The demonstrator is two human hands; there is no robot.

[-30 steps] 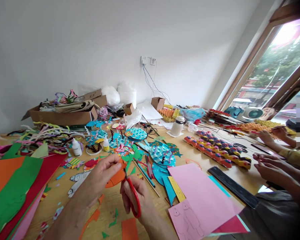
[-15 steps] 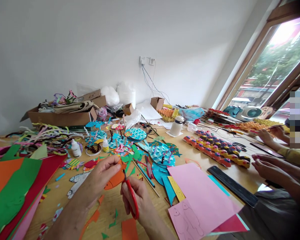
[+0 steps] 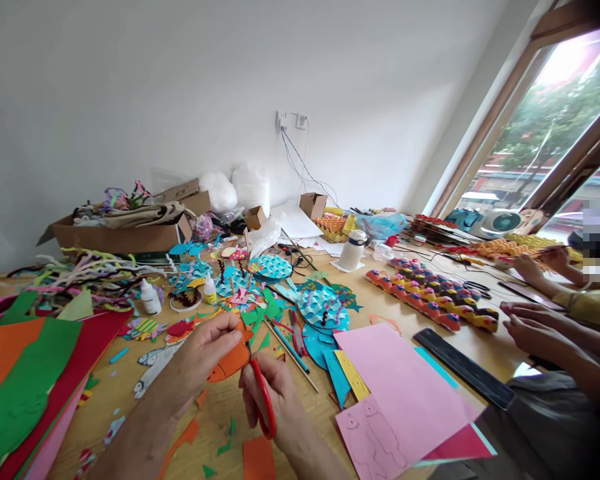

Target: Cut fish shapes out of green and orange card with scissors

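My left hand (image 3: 207, 353) pinches an orange paper fish (image 3: 231, 363) with drawn lines on it, held above the table. In my right hand (image 3: 275, 387) is a pair of red-handled scissors (image 3: 266, 400), fingers wrapped through the loops. The blades point up and away from me, against the right edge of the fish; how far apart they are is hard to see. Orange scraps (image 3: 187, 435) and an orange paper piece (image 3: 259, 459) lie below my hands. Just beyond are green paper cutouts (image 3: 270, 305) and a blue pencil (image 3: 291, 349).
Coloured paper sheets (image 3: 30, 380) are stacked at left. Pink paper (image 3: 400, 387) with fish outlines and a black ruler (image 3: 463, 367) lie at right. Glue bottles (image 3: 151, 298) stand behind my left hand. Painted egg-carton strips (image 3: 430, 293) and other people's hands (image 3: 540, 333) are farther right.
The view has shifted very slightly. My hands, the orange fish and the scissors keep nearly the same positions.
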